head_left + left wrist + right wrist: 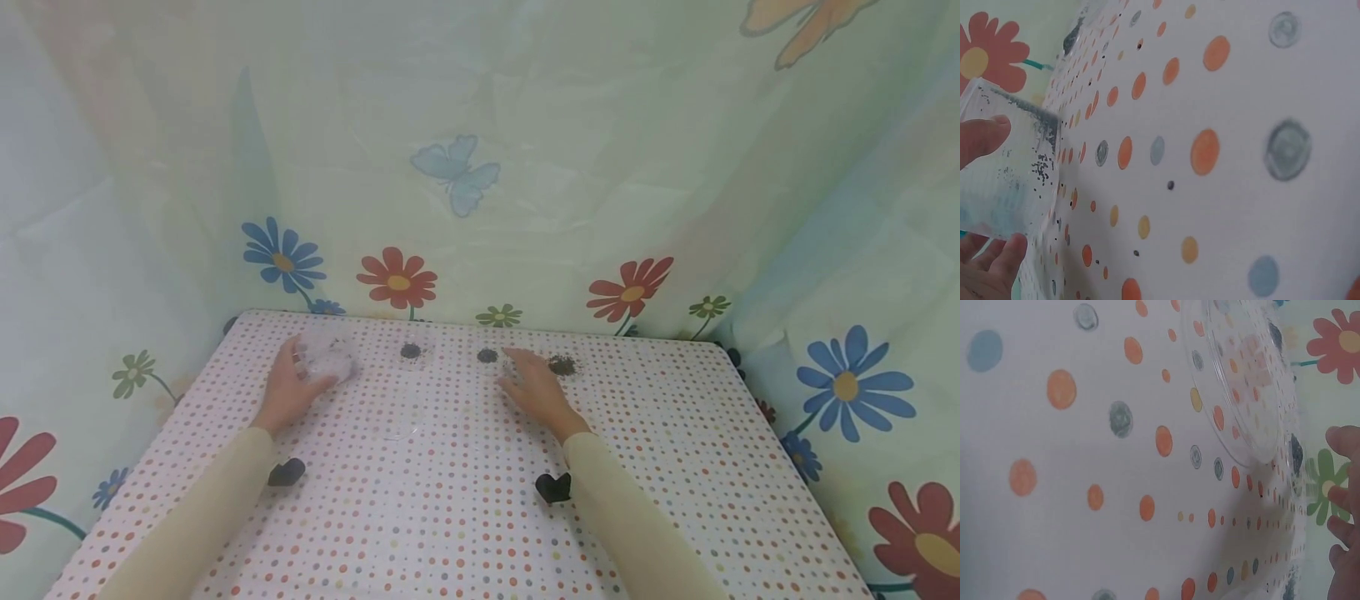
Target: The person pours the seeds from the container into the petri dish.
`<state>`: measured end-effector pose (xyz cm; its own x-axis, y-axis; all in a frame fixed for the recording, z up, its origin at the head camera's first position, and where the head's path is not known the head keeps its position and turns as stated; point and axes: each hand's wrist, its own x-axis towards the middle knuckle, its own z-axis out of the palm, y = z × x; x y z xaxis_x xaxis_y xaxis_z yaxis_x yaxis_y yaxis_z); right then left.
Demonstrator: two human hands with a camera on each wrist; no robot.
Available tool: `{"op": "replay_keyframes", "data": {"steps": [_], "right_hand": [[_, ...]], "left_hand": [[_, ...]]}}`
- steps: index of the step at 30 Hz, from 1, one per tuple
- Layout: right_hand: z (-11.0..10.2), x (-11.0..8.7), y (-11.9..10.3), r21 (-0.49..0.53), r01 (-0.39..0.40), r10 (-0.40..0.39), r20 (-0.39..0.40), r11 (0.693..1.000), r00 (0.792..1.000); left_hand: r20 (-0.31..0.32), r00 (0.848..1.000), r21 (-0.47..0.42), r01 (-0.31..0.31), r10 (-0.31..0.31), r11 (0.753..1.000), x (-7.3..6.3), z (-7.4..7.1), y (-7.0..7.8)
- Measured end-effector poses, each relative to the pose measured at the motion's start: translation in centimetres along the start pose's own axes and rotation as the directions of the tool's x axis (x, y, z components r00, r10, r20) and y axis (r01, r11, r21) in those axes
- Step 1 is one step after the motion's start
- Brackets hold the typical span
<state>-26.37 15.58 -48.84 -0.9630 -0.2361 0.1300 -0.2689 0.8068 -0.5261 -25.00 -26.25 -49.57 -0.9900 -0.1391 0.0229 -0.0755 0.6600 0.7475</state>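
Observation:
At the table's far left, my left hand grips a clear plastic container, thumb on one side and fingers on the other. Dark specks cling along the container's wall in the left wrist view. My right hand reaches over the far middle with loosely spread fingers and nothing in them. It hovers between a small dark heap and a wider heap of dark flakes. Another dark heap lies between the two hands.
A clear round plastic dish or lid lies on the dotted tabletop, nearer me than the heaps. Two black heart-shaped pieces show beside the sleeves. A flowered curtain hangs behind the table's far edge and on both sides.

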Motion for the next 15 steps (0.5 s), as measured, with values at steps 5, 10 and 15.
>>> {"op": "replay_keyframes", "data": {"steps": [5,10,15], "right_hand": [[0.27,0.36,-0.07,-0.018,0.001,-0.001,0.004,1.000,1.000],[0.33,0.44,-0.36,0.001,0.020,-0.020,-0.006,1.000,1.000],[0.27,0.39,-0.80,0.002,0.025,-0.025,-0.007,1.000,1.000]], "left_hand": [[0.004,0.999,-0.002,0.035,-0.035,0.999,0.18,-0.11,-0.01],[-0.005,0.999,0.018,0.052,-0.052,0.998,0.37,-0.19,0.05],[-0.010,0.999,0.008,0.053,-0.053,0.999,0.86,-0.14,-0.10]]}}
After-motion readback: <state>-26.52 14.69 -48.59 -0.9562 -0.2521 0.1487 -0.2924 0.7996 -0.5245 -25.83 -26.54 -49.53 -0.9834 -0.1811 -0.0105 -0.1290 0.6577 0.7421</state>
